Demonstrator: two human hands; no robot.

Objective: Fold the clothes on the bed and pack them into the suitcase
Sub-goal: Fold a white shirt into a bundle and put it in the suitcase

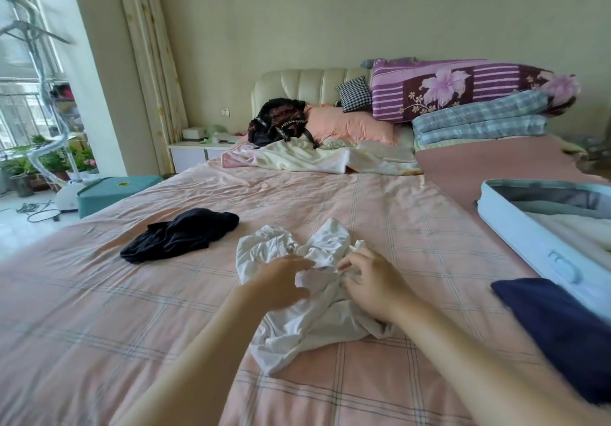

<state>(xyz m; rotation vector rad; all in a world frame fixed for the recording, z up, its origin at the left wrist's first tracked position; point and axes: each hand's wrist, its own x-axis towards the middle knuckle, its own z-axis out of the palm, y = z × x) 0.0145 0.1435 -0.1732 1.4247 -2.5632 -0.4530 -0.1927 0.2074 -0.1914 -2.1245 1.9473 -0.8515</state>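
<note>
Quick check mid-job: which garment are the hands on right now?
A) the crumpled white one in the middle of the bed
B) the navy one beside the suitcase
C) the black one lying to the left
A: the left hand and right hand both meet on the crumpled white garment, while the black garment and navy garment lie untouched.

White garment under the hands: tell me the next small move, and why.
Probably lift it and pull it apart to spread it flat. The white garment lies crumpled in a heap on the bed, the right hand pinches its bunched middle, and the left hand reaches the same spot; folding needs it flat first.
</note>
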